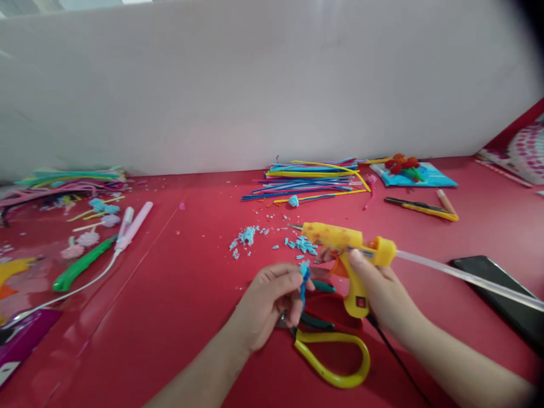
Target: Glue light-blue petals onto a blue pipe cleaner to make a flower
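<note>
Glue gun in yellow colour is held by the right hand, whose fingers are wrapped tight around the handle; the nozzle points toward 9 o'clock and a clear glue stick comes out of the back toward 3 o'clock. The left hand pinches a small blue pipe cleaner piece between thumb and fingertips, just at 7 o'clock from the gun's body. Under both hands, at 6 o'clock, lie yellow-handled scissors on the red table. Light blue fluff scraps are scattered at 10 o'clock from the left hand. A bundle of coloured pipe cleaners lies at 12 o'clock near the white wall. A dark phone rests at 3 o'clock, under the glue stick. A green-handled tool lies far at 9 o'clock.
</note>
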A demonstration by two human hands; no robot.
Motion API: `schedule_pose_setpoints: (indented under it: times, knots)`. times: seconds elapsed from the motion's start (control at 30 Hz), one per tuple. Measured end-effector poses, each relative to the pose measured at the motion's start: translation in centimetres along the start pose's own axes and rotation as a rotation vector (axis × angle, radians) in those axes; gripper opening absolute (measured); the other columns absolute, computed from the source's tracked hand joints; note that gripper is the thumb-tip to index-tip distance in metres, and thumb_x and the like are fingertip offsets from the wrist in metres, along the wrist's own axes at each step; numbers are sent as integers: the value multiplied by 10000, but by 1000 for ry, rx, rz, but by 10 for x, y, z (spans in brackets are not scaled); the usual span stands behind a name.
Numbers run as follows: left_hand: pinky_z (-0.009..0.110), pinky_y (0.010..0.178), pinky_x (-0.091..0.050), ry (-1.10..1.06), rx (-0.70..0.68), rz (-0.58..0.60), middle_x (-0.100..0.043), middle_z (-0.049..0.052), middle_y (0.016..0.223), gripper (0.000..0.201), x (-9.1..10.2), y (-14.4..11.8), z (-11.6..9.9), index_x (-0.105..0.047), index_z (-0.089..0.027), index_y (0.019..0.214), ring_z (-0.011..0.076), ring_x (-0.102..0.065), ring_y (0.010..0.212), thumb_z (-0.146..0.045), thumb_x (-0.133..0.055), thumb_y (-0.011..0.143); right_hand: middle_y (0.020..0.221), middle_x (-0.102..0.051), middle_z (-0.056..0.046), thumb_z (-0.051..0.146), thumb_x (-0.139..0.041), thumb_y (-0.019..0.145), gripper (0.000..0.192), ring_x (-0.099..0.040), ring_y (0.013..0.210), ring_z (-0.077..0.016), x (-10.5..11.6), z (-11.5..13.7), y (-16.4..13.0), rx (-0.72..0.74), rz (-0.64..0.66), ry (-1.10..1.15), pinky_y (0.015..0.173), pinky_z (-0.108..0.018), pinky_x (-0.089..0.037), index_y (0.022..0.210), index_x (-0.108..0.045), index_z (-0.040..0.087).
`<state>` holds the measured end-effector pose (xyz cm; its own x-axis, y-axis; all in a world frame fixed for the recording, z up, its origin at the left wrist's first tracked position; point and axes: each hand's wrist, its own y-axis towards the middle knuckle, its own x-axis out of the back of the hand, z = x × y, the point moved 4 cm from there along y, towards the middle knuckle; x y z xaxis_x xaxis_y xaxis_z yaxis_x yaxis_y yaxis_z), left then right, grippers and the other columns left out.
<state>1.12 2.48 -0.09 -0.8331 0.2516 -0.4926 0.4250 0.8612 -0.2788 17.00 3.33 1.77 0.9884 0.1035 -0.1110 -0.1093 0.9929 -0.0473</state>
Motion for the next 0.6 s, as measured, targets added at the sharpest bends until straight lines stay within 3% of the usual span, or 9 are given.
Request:
schedule_pose_setpoints:
  times: [0.1, 0.2, 0.33, 0.4, 0.5, 0.6]
  knots:
    - [156, 311, -297, -26, 77, 74, -642, 27, 607, 220, -13, -1, 13, -635, -119, 649, 46, -464, 309, -331, -669, 698, 541, -562, 9, 561, -454, 830, 416, -570, 548, -144, -19, -4, -2, -80, 66, -54, 554, -240, -481, 791, -606, 176]
    - [148, 309, -302, -50, 62, 60, -632, 24, 612, 225, -17, -1, 19, -632, -115, 632, 37, -459, 309, -325, -666, 706, 459, -433, 45, 577, -360, 865, 480, -450, 417, -94, -31, -9, -5, -59, 120, -97, 426, -204, -380, 623, -493, 184]
    - [154, 338, -368, -81, 12, 27, -598, 7, 576, 197, -14, -1, 19, -641, -121, 657, 57, -492, 351, -307, -660, 720, 547, -459, 25, 530, -328, 895, 438, -507, 524, -118, -30, -14, -6, 80, 145, -201, 492, -222, -422, 649, -464, 194]
    - [161, 344, -386, -130, -41, 28, -604, 6, 606, 192, -11, -2, 14, -640, -126, 653, 68, -515, 373, -308, -672, 706, 691, -549, -11, 496, -342, 902, 373, -563, 671, -153, -25, -11, -5, 186, 160, -218, 598, -255, -471, 773, -521, 196]
    - [161, 353, -388, -166, -120, 22, -593, 0, 579, 207, -7, -4, 5, -643, -126, 644, 70, -521, 368, -322, -674, 702, 1000, -574, -45, 417, -504, 849, 290, -555, 932, -198, -11, 6, -6, 433, 31, -217, 814, -328, -465, 1073, -498, 233]
    - [161, 359, -387, -131, -143, 2, -593, -1, 554, 194, -3, -4, -2, -644, -132, 642, 74, -525, 363, -315, -678, 696, 983, -577, -31, 230, -589, 807, 279, -560, 900, -180, 1, 26, -9, 627, -48, -353, 819, -325, -454, 1074, -520, 270]
